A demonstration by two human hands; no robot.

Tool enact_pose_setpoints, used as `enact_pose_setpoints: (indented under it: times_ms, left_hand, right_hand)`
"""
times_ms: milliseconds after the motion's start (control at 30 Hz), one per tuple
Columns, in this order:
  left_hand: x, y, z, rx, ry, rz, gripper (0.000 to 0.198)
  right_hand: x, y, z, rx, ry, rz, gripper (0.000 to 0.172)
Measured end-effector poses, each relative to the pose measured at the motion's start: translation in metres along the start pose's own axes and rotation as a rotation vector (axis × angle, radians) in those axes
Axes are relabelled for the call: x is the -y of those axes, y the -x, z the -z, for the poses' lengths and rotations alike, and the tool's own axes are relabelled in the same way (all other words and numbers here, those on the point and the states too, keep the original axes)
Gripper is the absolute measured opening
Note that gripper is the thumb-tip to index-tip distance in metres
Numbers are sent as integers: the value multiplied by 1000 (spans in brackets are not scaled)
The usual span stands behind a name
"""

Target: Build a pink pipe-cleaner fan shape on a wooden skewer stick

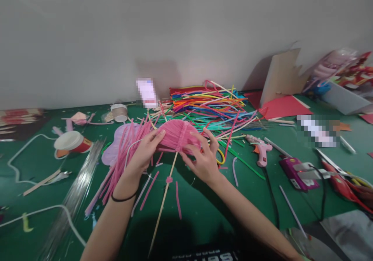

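Note:
A pink fan-shaped piece (171,134) made of fuzzy stems is held up between both hands, with a wooden stick (166,191) running down from it. A small pink knot (169,179) sits partway along the stick. My left hand (148,148) pinches the left edge of the piece with thumb and fingers. My right hand (204,158) is at its right side, fingers curved, thumb near the lower edge where the stick meets it. Loose pink stems (119,167) lie by my left forearm, over a pale purple shape (112,148).
Behind the hands is a pile of coloured stems (210,105). A pink glue gun (262,150) and purple power strip (300,173) lie right. At left are a paper cup (72,142), clear rods (78,187) and a white cable (17,167). A grey partition (186,39) stands behind.

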State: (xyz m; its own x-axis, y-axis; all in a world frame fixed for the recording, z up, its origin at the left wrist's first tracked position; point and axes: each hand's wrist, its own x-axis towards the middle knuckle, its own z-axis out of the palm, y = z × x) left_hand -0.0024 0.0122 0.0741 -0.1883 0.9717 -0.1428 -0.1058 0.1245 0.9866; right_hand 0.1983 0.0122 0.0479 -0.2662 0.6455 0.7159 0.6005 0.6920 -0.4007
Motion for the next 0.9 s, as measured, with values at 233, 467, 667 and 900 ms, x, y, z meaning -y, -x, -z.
enact_pose_setpoints:
  times_ms: [233, 467, 667, 900]
  left_hand:
    - [-3, -2, 16, -35, 128, 71, 31]
    - [-3, -2, 8, -71, 151, 148, 41]
    - [-14, 6, 15, 165, -2, 128, 32]
    - [-25, 15, 14, 201, -122, 71, 23]
  right_hand:
    - [-26, -5, 5, 101, -709, -656, 45]
    - [-23, -2, 11, 384, -1231, -944, 37]
    - [-26, 0, 10, 260, -1237, -1013, 34]
    - [-42, -17, 16, 255, -1003, -821, 36]
